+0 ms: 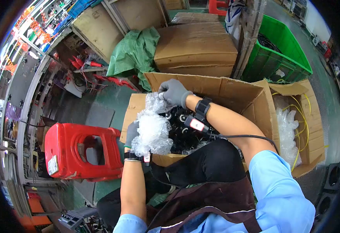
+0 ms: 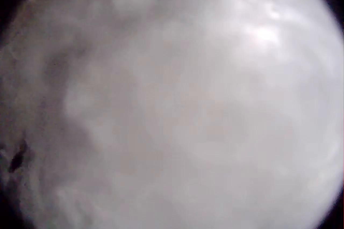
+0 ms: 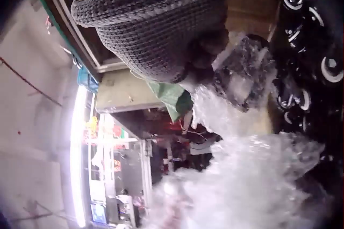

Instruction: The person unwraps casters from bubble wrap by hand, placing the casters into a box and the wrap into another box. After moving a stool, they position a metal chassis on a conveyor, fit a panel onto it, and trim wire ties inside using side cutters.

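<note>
My right hand (image 1: 173,92), in a grey knit glove, pinches the upper end of a crumpled sheet of clear bubble wrap (image 1: 153,130). In the right wrist view the gloved hand (image 3: 156,35) has its fingertips at the gathered plastic (image 3: 242,78). My left hand (image 1: 131,134), also gloved, holds the bulky lower part from the left; its fingers are mostly hidden behind the plastic. Whitish wrap (image 2: 188,105) fills the left wrist view, blurred. Below and to the right, black parts with pale rings (image 1: 181,126) lie in an open cardboard box (image 1: 212,87).
A red plastic stool (image 1: 65,151) lies on its side at left. Behind the box are a closed carton (image 1: 195,46) and green sheeting (image 1: 135,50). A green crate (image 1: 275,58) stands at back right. Another box (image 1: 313,128) holds bubble wrap and yellow strapping. Wrist camera cables trail along both arms.
</note>
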A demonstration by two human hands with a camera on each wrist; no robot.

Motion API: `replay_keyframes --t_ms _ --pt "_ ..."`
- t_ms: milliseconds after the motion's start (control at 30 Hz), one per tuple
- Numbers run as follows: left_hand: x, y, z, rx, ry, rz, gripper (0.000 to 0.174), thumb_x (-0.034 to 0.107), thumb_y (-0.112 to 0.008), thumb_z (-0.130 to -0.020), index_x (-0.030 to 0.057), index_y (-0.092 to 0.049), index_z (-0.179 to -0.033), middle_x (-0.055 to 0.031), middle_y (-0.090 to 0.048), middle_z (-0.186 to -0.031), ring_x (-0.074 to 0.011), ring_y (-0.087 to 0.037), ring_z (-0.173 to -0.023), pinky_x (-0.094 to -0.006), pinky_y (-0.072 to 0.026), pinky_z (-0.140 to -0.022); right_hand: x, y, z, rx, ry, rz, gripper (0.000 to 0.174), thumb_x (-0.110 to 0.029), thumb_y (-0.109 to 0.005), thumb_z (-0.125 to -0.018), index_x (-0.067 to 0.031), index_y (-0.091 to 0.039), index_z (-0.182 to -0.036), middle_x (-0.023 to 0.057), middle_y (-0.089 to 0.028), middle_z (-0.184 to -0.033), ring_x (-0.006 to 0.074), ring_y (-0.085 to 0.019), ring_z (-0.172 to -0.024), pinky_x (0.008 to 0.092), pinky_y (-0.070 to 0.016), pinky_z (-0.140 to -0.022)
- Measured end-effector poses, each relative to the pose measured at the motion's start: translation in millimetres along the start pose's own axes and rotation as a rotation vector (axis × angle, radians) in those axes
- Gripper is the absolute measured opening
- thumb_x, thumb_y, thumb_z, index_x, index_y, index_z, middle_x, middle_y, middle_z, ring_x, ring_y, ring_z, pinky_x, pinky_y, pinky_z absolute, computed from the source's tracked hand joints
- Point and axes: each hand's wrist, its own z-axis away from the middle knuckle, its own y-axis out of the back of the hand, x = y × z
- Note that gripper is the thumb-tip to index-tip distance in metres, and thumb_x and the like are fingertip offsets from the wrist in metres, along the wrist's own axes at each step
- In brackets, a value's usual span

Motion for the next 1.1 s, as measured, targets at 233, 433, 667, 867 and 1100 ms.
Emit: replay_keyframes --t_ms 233,433,667,867,1100 --pt "43 -1 0 -0.018 0.286 0.998 0.033 0.027 -0.043 -0.092 0.0006 -0.049 -0.112 -0.0119 -0.059 -0.102 -0.0198 -0.06 -0.086 -0.0338 -0.0516 -0.072 -32 33 -13 -0.289 -0.143 -0.336 0.018 -0.006 -0.067 -0.068 0.0019 -0.067 -0.084 0.0088 -0.066 -0.076 0.0123 -0.059 -0.067 0.0274 -0.0493 -0.067" --pt "102 -35 -27 -0.092 0.24 1.053 0.048 0.04 -0.039 -0.092 -0.0003 -0.044 -0.118 -0.0133 -0.057 -0.108 -0.0219 -0.059 -0.091 -0.0355 -0.0492 -0.078 -38 26 -4 -0.359 0.515 -0.449 0.038 -0.015 -0.061 -0.072 -0.0054 -0.062 -0.109 0.0151 -0.055 -0.117 0.0247 -0.044 -0.118 0.0358 -0.0305 -0.102" --pt "224 -98 -27 -0.39 0.247 1.093 0.061 0.049 -0.034 -0.091 -0.0012 -0.04 -0.124 -0.0152 -0.054 -0.115 -0.0237 -0.057 -0.097 -0.0367 -0.0459 -0.085 -28 118 71 0.086 0.562 -0.095 0.048 -0.024 -0.072 -0.063 -0.0108 -0.058 -0.106 0.0155 -0.055 -0.112 0.029 -0.049 -0.111 0.0387 -0.0361 -0.096" --pt "259 -158 -44 -0.562 0.305 1.179 0.071 0.056 -0.029 -0.091 -0.0033 -0.037 -0.128 -0.0195 -0.047 -0.124 -0.0283 -0.046 -0.113 -0.0397 -0.0378 -0.095 28 215 165 0.696 0.549 0.481 0.031 -0.026 -0.068 -0.069 -0.0061 -0.061 -0.091 0.0103 -0.062 -0.089 0.0239 -0.059 -0.085 0.0314 -0.0474 -0.074" --pt "162 -123 -54 -0.393 0.382 1.145 0.061 0.048 -0.042 -0.09 -0.0022 -0.041 -0.124 -0.0205 -0.049 -0.117 -0.0322 -0.046 -0.11 -0.0398 -0.0413 -0.09 178 357 364 1.191 -0.554 0.693 0.031 -0.01 -0.062 -0.066 -0.008 -0.059 -0.097 0.0108 -0.058 -0.098 0.0267 -0.053 -0.097 0.0385 -0.0417 -0.086"
